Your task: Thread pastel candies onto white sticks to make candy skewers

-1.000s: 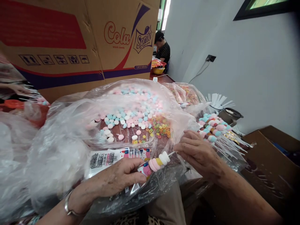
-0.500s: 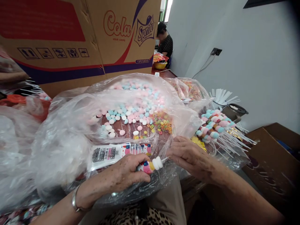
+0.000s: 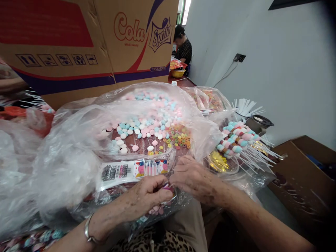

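Note:
My left hand (image 3: 151, 192) is closed on a small printed candy bag (image 3: 168, 189), its pink and purple part showing between thumb and fingers. Pink candies (image 3: 156, 209) show through clear film just below that hand. My right hand (image 3: 193, 178) meets the left at the bag's end, fingers pinched together; what they grip is hidden. A stack of flat printed bags (image 3: 118, 172) lies just beyond my left hand. To the right of my right hand are gold twist ties (image 3: 218, 161) and a pile of marshmallow skewers (image 3: 237, 138) on white sticks.
A big clear plastic bag (image 3: 86, 115) holds loose pink, blue and white marshmallows (image 3: 147, 129) and gummy rings (image 3: 181, 136). Behind stands a large carton (image 3: 105, 82). A mug (image 3: 258, 124), white sticks (image 3: 245, 106) and an open box (image 3: 296, 182) are at right. Another person (image 3: 183, 47) sits farther back.
The white marshmallows and stick between my hands are out of sight now. My right hand has moved left and down against my left hand. The view has shifted slightly.

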### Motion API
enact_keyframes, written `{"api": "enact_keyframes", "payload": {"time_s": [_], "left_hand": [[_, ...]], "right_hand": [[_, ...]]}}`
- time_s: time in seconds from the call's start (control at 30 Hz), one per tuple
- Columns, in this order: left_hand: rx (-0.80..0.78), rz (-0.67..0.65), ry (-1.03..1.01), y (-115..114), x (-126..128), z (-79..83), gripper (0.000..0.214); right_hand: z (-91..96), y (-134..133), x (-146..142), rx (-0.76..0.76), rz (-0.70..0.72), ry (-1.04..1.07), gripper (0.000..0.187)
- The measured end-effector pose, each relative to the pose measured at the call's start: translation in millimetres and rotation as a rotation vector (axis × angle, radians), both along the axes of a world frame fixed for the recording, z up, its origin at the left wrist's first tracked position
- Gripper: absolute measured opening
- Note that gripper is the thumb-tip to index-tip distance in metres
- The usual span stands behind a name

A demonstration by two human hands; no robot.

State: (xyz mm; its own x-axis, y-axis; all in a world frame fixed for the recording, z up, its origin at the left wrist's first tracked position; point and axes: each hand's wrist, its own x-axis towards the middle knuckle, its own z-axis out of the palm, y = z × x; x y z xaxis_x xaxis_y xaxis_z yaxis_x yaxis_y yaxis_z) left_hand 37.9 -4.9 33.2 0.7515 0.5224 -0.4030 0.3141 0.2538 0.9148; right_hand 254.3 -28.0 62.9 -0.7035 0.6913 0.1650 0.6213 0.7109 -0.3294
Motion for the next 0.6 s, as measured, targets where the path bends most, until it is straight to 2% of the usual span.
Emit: {"api": "enact_keyframes", "payload": {"time_s": [0.1, 0.17, 0.23, 0.33, 0.4, 0.43, 0.5, 0.6], "left_hand": [[-0.135, 0.148, -0.034, -2, 5, -0.6, 0.033], [-0.131, 0.231, -0.064, -2, 8, 0.1, 0.038], [-0.098, 0.283, -0.072, -1, 10, 2.8, 0.040], [-0.015, 0.327, -0.003, -2, 11, 9.5, 0.042], [0.039, 0.344, 0.081, -4, 11, 12.7, 0.044], [0.056, 0.349, 0.105, -5, 11, 13.4, 0.044], [0.088, 0.374, 0.095, -6, 11, 12.9, 0.044], [0.177, 0.444, 0.028, -2, 13, 10.9, 0.040]], "right_hand": [[0.3, 3, -3, 0.085, -0.029, 0.029, 0.024], [2.2, 6, -1, 0.179, -0.162, 0.064, 0.016], [2.2, 8, 2, 0.252, -0.262, 0.076, 0.019], [-4.1, 10, 4, 0.242, -0.178, 0.095, 0.028], [-10.1, 10, 0, 0.192, -0.105, 0.153, 0.033], [-12.8, 10, -3, 0.148, -0.119, 0.202, 0.032], [-17.0, 7, -12, 0.001, -0.254, 0.355, 0.025], [-22.6, 2, -30, -0.262, -0.494, 0.692, 0.019]]}}
